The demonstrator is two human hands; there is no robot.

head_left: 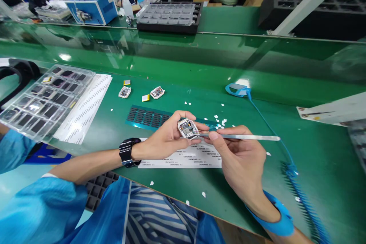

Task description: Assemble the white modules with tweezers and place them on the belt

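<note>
My left hand [166, 137] holds a small open watch-like device [187, 128], its circuit board showing, above the green bench. My right hand [238, 156] pinches metal tweezers [246, 137]; their tip rests at the device's right edge. A white label sheet [185, 158] lies under both hands. Just beyond them is a teal strip of small black pads [145, 117]. A blue wrist strap [278, 219] is on my right wrist, a black watch [128, 151] on my left.
A clear tray of several devices [42, 99] sits at left beside a white sheet [85, 106]. Two more open devices [125, 92] [157, 92] and yellow pieces lie mid-bench. A coiled blue cord [303, 198] runs along the right. White scraps dot the mat [300, 129].
</note>
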